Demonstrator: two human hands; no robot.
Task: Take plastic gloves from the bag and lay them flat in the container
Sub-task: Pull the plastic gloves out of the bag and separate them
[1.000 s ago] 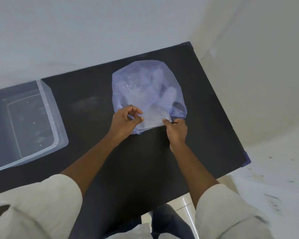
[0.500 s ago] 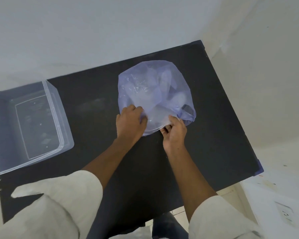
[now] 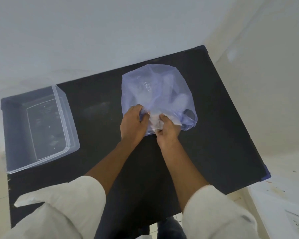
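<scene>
On the black table [image 3: 214, 135], the bag [image 3: 155, 94] lies with its mouth toward the near edge; left hand [image 3: 132, 125] and right hand [image 3: 167, 131] grasp that mouth. The container's [image 3: 68, 118] long axis runs near-far.

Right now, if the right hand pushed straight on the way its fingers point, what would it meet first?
The right hand is already in it: the translucent bluish plastic bag, which it grips at the near edge beside the left hand. Going on, it would likely press into the pale gloves bunched inside; depth is unclear.
</scene>
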